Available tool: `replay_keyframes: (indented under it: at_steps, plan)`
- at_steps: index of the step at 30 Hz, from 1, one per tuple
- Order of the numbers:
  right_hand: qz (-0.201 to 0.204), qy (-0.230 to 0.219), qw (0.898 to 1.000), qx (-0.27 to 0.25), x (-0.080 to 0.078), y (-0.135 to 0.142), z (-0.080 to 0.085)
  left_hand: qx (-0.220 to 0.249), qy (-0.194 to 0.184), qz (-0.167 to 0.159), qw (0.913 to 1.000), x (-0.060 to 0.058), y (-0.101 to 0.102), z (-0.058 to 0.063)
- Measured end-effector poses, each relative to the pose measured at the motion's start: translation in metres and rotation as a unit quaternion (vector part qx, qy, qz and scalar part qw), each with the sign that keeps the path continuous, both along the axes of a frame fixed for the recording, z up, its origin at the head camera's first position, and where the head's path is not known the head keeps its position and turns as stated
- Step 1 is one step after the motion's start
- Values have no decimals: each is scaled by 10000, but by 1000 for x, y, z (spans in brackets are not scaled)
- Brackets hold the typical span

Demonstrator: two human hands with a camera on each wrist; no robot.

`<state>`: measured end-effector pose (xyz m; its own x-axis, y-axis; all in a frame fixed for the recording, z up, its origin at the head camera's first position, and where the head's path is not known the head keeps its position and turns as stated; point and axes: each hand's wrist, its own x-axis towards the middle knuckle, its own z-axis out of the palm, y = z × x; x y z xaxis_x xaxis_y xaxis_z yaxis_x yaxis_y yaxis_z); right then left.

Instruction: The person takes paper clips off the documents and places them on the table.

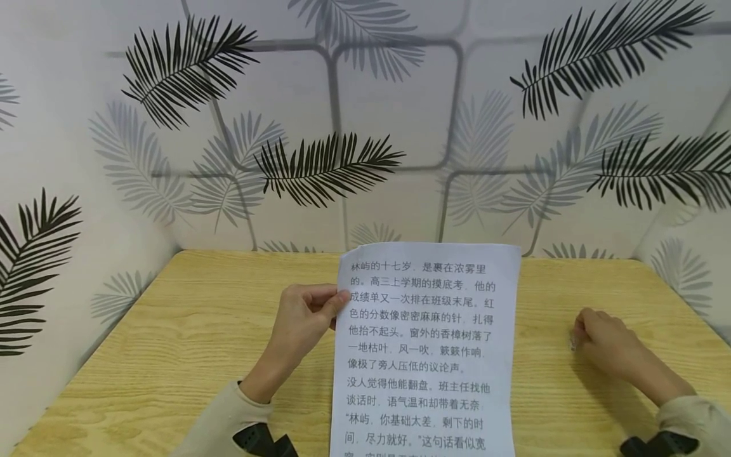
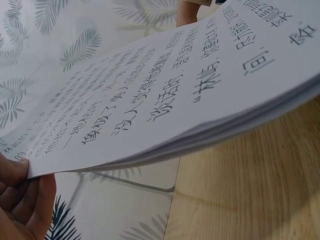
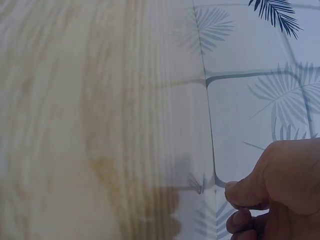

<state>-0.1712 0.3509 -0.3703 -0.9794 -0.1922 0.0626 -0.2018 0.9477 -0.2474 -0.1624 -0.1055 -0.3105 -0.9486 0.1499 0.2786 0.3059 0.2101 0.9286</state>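
Head view: paper [image 1: 428, 374], opening words [image 1: 382, 267] "林屿的十七岁"

Behind the table [image 1: 171, 355] rose a pale wall [image 1: 394, 108] printed with black and grey leaves [image 1: 334, 169] and grey lines [image 1: 334, 89].

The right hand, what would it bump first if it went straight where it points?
Probably the small shiny thing: in the right wrist view it shows just ahead of the right hand, near its thumb. After that, likely the table. The gap's depth is unclear.
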Motion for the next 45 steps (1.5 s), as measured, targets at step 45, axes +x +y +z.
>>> replay_keyframes:
  at_steps: [45]
  plan:
    - [262, 2247, 9713, -735, -7, -29, 47, 72, 35, -63, 9999, 0, 0, -1]
